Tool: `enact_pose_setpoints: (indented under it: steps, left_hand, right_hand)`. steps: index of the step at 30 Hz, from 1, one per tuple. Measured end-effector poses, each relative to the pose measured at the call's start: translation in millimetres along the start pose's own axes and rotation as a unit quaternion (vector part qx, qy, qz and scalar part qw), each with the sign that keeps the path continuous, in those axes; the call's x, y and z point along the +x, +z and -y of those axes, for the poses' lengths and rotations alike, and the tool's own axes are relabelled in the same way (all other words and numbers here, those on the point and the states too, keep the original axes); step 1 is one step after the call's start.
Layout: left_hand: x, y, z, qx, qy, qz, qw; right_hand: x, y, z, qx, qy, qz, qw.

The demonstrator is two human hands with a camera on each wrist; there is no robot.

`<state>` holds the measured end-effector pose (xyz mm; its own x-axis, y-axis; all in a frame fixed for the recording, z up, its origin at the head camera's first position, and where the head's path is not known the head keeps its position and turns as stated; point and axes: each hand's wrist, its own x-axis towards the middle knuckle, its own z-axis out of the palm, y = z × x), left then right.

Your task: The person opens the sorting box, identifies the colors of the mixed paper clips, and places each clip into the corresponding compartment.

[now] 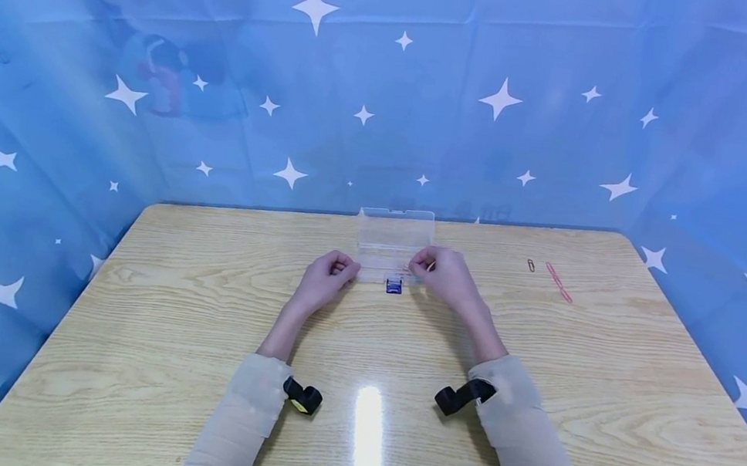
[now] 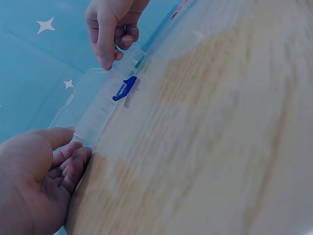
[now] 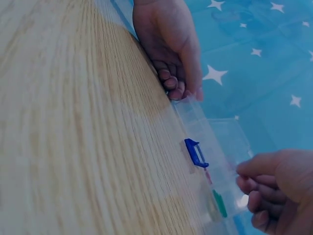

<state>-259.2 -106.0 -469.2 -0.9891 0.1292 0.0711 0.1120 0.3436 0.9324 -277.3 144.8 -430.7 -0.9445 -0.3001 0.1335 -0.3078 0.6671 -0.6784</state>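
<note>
1. Left hand [image 1: 326, 280]: grip pinching one end of the clear rectangular plastic box [image 1: 396, 230], lid raised, on the pale wood-grain worktop [image 1: 183, 303].
2. Right hand [image 1: 447, 275]: fingertips together over the box; cannot tell what they pinch.

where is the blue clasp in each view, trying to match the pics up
Head: the blue clasp is just below and right of centre.
Left wrist: the blue clasp is above and left of centre.
Right wrist: the blue clasp is below and right of centre.
Shared landmark: the open clear box, with the clasp at its table-side front edge.
</note>
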Motion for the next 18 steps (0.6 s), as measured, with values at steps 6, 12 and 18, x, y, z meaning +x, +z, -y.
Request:
enact_pose_setpoints:
  steps: [6, 12, 18]
  left_hand:
    - [0.6, 0.2, 1.3, -0.006, 0.002, 0.001, 1.0000]
    - [0.6, -0.1, 2.0, -0.014, 0.000, 0.003, 0.9999]
    - [-0.8, -0.5, -2.6, -0.012, -0.007, 0.005, 0.9999]
  right_hand:
    - [-1.5, -1.6, -0.1, 0.004, -0.005, -0.003, 1.000]
    - [-4.9, -7.8, -1.0, 0.013, 0.014, -0.014, 1.000]
    - [-5.8, -18.8, -4.4, 0.021, 0.036, -0.026, 0.999]
